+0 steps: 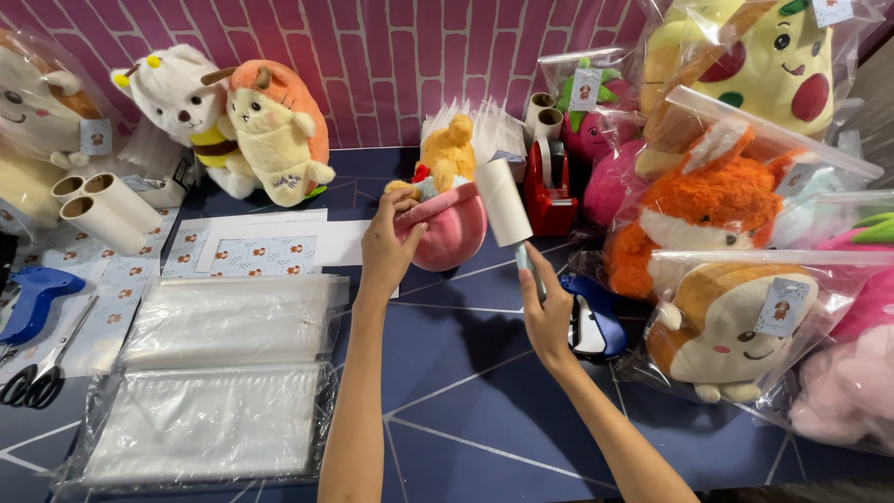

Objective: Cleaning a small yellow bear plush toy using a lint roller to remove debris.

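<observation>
A person's left hand (386,247) grips the pink base of a plush toy (445,200), yellow on top with a red spot, standing mid-table at the far side. The right hand (548,312) closes its fingers around the handle of a white lint roller (504,201), whose roll rests against the toy's right side. Just right stands a red tape dispenser (549,197); bagged plush animals (722,321) crowd the right edge. Stacked clear bags (219,382) lie near left, with scissors (42,368) and a blue tagging gun (33,293) beyond them.
</observation>
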